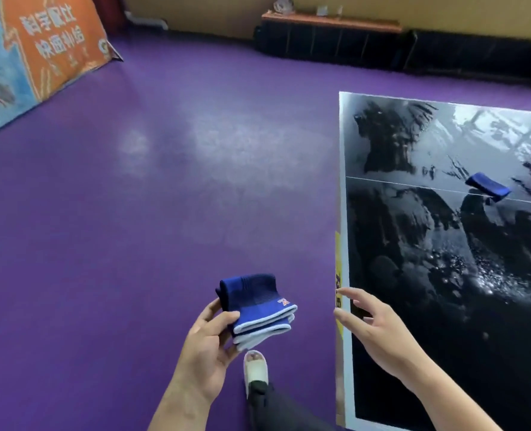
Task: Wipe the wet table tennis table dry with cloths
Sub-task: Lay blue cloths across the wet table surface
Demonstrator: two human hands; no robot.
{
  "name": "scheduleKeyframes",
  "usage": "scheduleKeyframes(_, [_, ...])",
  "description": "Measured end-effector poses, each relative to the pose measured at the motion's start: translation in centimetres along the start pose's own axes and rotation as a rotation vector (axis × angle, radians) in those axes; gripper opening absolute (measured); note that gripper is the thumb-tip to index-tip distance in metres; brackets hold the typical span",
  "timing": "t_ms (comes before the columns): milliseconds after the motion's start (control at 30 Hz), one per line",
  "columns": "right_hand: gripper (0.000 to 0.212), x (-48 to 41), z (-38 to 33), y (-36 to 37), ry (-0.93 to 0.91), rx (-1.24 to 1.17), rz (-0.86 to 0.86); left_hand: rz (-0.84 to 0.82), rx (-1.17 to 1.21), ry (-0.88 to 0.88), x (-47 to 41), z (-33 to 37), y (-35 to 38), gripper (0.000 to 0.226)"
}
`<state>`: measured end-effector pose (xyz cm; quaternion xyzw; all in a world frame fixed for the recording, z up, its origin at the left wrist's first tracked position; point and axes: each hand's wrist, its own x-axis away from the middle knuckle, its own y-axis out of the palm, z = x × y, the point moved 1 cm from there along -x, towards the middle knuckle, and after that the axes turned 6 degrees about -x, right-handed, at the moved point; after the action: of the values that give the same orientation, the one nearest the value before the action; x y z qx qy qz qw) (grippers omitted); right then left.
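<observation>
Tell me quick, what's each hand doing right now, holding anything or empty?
Left hand: holding the folded blue cloth.
Right hand: open, fingers spread, holding nothing, by the edge of the table.

A glossy purple floor (152, 169) fills the room. A tilted orange-and-blue printed banner board (37, 48) stands far left; an orange wooden shelf (331, 21) lines the yellow wall. A white slipper (256, 370) shows below.

Left hand (209, 343): forearm rising from the lower edge, thumb on top and fingers curled beneath, pinching a folded blue cloth (258, 309) by its near-left end. Right hand (379, 332): just right of the grip, holding nothing, fingers spread and loosely straight, pointing toward it, not touching.
</observation>
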<state>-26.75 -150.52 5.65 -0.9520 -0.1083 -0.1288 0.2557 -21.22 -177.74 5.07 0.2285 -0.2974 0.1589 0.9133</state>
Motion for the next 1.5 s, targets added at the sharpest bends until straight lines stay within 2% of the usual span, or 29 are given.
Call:
scheduleKeyframes(333, [0.041, -14.3, -0.2, 1.5, 0.201, -0.263, 0.223, -0.101, -0.392, -0.140, -16.6, 10.6, 6.7, 0.038])
scheduleKeyframes(500, [0.039, -21.8, -3.9, 0.0, 0.184, -0.292, 0.305, -0.222, -0.436, -0.080, -23.3, 16.6, 12.0, 0.035])
scheduleKeyframes(700, [0.037, -28.1, -6.5, -2.5, 0.136, -0.339, 0.367, -0.355, -0.528, -0.235, -30.1, 18.1, 17.2, 0.032])
scheduleKeyframes(867, [0.030, -32.9, -5.8, -4.7, 0.247, -0.399, 0.596, -0.493, -0.608, -0.286, -38.4, 20.7, 23.1, 0.032])
scheduleKeyframes(1133, [0.035, -39.2, -9.3, -11.7, 0.435, -0.420, 0.881, -0.713, -0.721, -0.294, -50.3, 28.2, 37.0, 0.026])
scheduleKeyframes(1267, [0.036, -41.7, -10.1, -14.3, 0.477, -0.438, 1.051, -0.801, -0.773, -0.358, -54.5, 28.1, 44.6, 0.022])
scheduleKeyframes(1500, [0.035, -43.7, -7.1, -13.6, 0.679, -0.571, 1.166, -0.943, -0.873, -0.493, -57.7, 24.4, 54.8, 0.033])
